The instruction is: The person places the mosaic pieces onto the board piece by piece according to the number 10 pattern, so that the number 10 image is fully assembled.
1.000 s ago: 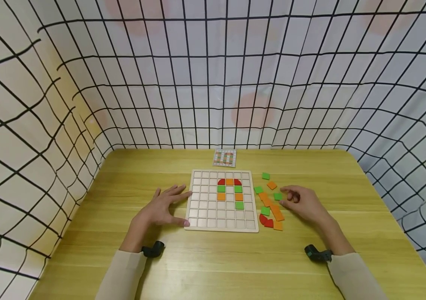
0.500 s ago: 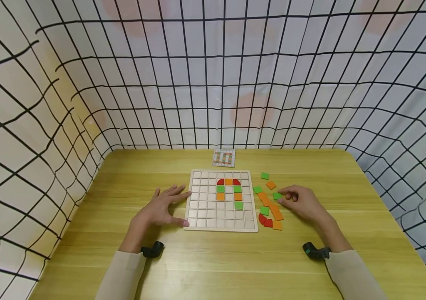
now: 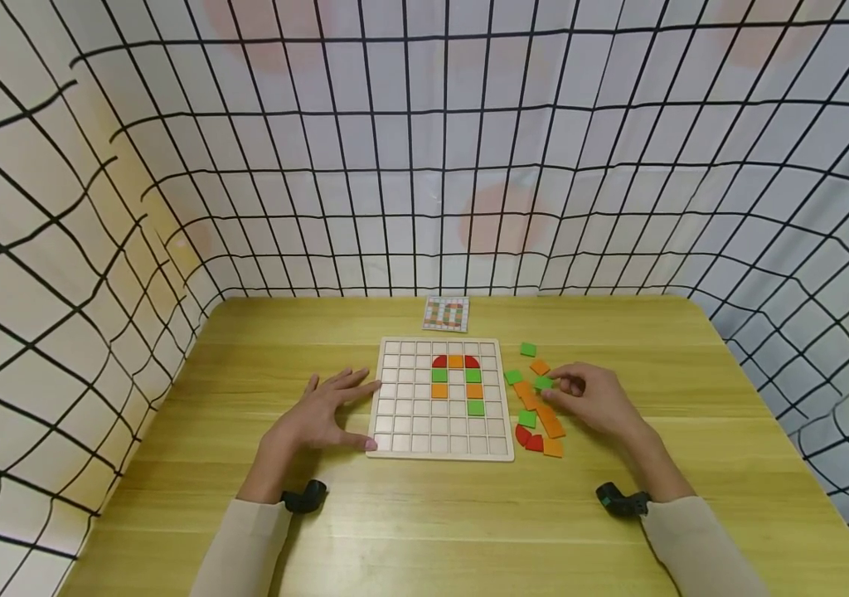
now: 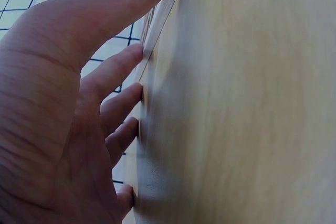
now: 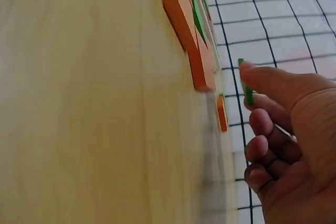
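My right hand (image 3: 598,400) pinches a green square tile (image 3: 542,383) between thumb and index finger, over the loose tiles. In the right wrist view this tile (image 5: 249,97) stands off the table, held by its edges, and the other fingers curl in behind it. My left hand (image 3: 314,416) lies spread at the left side of a wooden grid board (image 3: 409,429), thumb on its near corner and index fingertip at its edge. Red quarter-round, orange and green tiles form an arch on the board, with a green tile (image 3: 476,408) lowest in its right leg.
Loose orange tiles (image 3: 548,421), green tiles (image 3: 528,350) and red quarter-round tiles (image 3: 534,444) are scattered right of the board, some overlapping. A small printed pattern card (image 3: 446,315) lies behind it. A grid-patterned sheet (image 3: 424,191) encloses the wooden table (image 3: 409,531).
My right hand has lifted the green tile from the table and carried it slightly left, toward the other loose tiles. The left hand keeps its place at the board.
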Available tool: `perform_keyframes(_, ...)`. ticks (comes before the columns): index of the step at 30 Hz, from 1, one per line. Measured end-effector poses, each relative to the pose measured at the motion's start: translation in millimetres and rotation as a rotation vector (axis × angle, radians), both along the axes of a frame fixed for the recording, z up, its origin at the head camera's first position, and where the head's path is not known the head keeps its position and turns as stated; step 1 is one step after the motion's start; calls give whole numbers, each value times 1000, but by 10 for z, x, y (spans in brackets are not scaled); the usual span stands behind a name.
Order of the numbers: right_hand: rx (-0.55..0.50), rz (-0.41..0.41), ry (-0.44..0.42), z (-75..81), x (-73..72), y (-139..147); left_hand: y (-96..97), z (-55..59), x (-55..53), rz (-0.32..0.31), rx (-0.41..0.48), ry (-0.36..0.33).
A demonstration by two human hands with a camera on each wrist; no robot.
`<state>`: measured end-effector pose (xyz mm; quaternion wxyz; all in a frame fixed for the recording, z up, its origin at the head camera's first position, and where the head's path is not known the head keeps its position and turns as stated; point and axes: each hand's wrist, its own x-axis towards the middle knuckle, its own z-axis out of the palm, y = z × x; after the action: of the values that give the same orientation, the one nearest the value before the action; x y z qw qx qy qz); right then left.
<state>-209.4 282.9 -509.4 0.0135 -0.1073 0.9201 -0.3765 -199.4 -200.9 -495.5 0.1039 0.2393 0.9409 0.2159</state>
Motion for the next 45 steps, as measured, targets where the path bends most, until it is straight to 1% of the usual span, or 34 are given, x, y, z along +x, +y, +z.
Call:
perform_keyframes(4, -25, 30, -19, 59, 15, -154, 1, 4, -1, 0, 0, 2)
perform_keyframes(7, -39, 62, 0, 74, 14, -288, 1, 4, -1, -2, -2, 4)
perform_keyframes(11, -52, 123, 40, 77, 14, -488, 1, 6, -5, -3, -2, 5)
perform_keyframes(15, -73, 186, 43, 61, 20, -685, -1, 1, -11, -7, -7, 8)
perform_keyframes(21, -106, 248, 53, 42, 18, -952, -2, -10, -15, -8, -6, 11)
perform_keyframes(24, -101, 253, 52, 40, 10, -1071, -3, -16, -16, -9, -9, 11)
perform_keyframes(29, -65, 251, 17, 27, -5, -1230, -5, -20, -18, -5, -15, 9)
perform_keyframes(33, -55, 260, 1, 33, -3, -1324, -3, -21, -19, -5, -14, 6)
perform_keyframes(38, -30, 278, 23, 29, 3, -1425, -2, -19, -13, 2, -20, -2)
perform_keyframes(42, 5, 267, 37, 15, 4, -1480, -1, -16, -8, 7, -27, -6)
perform_keyframes(45, 13, 253, 37, 9, 5, -1503, -3, -15, -11, 4, -22, 3)
